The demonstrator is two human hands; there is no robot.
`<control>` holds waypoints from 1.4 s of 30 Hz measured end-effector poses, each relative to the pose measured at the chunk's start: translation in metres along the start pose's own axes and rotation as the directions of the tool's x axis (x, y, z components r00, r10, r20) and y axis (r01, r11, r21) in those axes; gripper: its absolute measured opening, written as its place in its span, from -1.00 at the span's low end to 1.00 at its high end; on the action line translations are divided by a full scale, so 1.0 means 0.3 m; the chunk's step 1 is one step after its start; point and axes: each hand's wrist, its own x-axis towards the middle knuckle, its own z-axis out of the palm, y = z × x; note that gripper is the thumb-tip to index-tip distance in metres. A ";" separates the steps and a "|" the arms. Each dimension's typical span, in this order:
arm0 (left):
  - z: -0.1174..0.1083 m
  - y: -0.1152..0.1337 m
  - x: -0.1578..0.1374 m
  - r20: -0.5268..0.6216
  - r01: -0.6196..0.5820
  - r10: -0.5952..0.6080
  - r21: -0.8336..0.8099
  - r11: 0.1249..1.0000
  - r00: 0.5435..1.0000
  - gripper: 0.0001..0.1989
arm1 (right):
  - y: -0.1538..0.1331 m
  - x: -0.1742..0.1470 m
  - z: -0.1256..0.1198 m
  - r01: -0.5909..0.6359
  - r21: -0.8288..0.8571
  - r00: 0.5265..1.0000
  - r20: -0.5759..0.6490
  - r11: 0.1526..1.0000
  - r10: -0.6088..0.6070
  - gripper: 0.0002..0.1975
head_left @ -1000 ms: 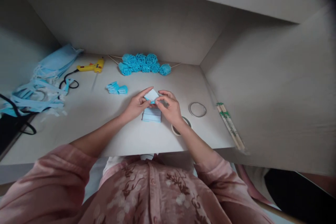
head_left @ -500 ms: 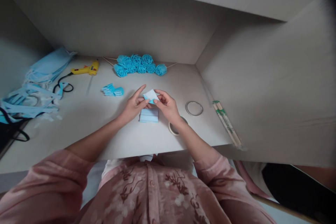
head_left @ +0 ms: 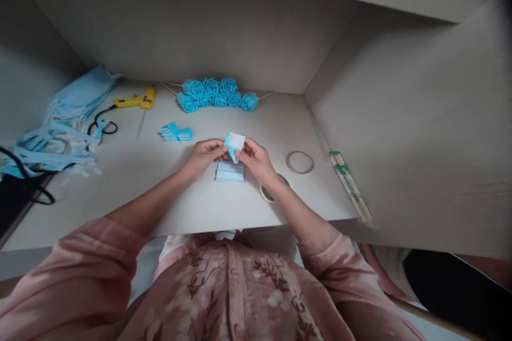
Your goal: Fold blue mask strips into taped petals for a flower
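Between my two hands is a small square of face-mask fabric, blue on one side and white on the other, with a corner folded over. My left hand pinches its left edge between thumb and fingers. On the opposite side, my right hand grips it with the thumb on the front and the fingers behind. Just below lies a stack of pale blue fabric pieces on the table. Folded blue petals rest to the left of my hands.
Blue fabric roses on sticks lie at the back. A yellow glue gun, face masks and cut strips sit left. A tape roll, partly under my right forearm, a metal ring and packaged sticks are right.
The fabric square has turned and now stands more upright. My left forefinger, stretched out before, has closed in, and the left hand pinches the edge. The whole view has shifted slightly.
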 end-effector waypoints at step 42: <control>-0.001 0.014 -0.003 0.082 -0.006 0.002 0.042 0.999 0.997 -0.67 | 0.005 -0.001 0.000 -0.045 -0.001 0.999 -0.015 0.999 0.045 -0.66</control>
